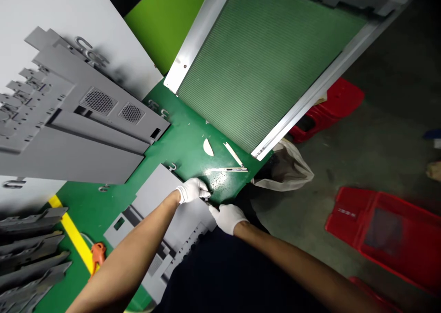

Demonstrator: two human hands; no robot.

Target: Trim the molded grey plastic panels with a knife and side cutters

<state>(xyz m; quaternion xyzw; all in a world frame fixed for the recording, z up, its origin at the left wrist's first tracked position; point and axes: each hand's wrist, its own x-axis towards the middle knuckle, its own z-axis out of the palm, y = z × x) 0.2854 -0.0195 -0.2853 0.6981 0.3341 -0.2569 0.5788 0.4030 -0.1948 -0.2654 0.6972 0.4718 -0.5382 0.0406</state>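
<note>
Grey panel (pixel 189 216) lies on the green table (pixel 179 143), presumably for support. Left hand (pixel 194 190) and right hand (pixel 229 218) converge at its edge; cannot tell whether either grips anything.

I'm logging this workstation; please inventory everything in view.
Flat slotted panel: one, grey, lower centre
Large vented panelwork: count unclear, grey, left
Long stacked parts: several, grey, lower left
Small looped hooks: several, grey, around panels
Tabletop: one, green, centre
Halfmoon piece: one, white, centre
Slender strips: two, pale, beside it
Ribbed belt: one, green, top centre
Notched part: one, grey, top right
Handheld tool: one, orange, lower left
Stripe: one, yellow, lower left
Board: one, white, upper left
Smooth panel: one, lime, top
Open bag: one, whitish, beside belt
Plastic items: several, red, right
Left hand: one, white glove, panel edge
Right hand: one, white glove, panel edge
</note>
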